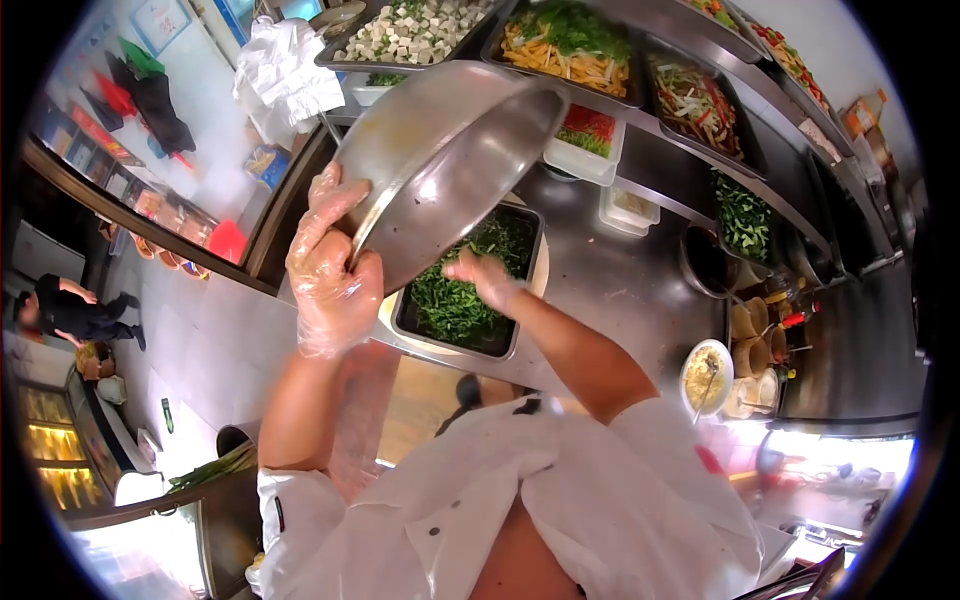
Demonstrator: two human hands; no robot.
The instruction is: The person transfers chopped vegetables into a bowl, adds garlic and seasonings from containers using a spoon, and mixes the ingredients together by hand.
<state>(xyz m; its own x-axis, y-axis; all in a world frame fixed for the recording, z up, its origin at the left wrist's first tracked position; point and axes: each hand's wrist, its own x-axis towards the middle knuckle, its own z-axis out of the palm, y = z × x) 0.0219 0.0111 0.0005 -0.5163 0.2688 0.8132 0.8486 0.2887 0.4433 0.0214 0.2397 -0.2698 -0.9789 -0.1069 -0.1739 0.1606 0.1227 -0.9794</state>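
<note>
A large metal bowl [450, 170] is tilted on its side above a rectangular metal tray [528, 330]. My left hand [335, 245], in a clear plastic glove, grips the bowl's rim at its lower left. Chopped green vegetables [450, 305] fill the tray, which rests on a round pale board [541, 270]. Over the tray's right part is my right hand [485, 280], also gloved, close to the greens and below the bowl's rim. Its fingers look bent together and are blurred; whether they hold anything is hidden.
Trays of cubed white food [415, 35] and cut vegetables [565, 50] line the raised shelf ahead. A white bowl with a spoon [706, 378] and several seasoning containers [752, 335] stand right. A person [75, 308] is at the far left.
</note>
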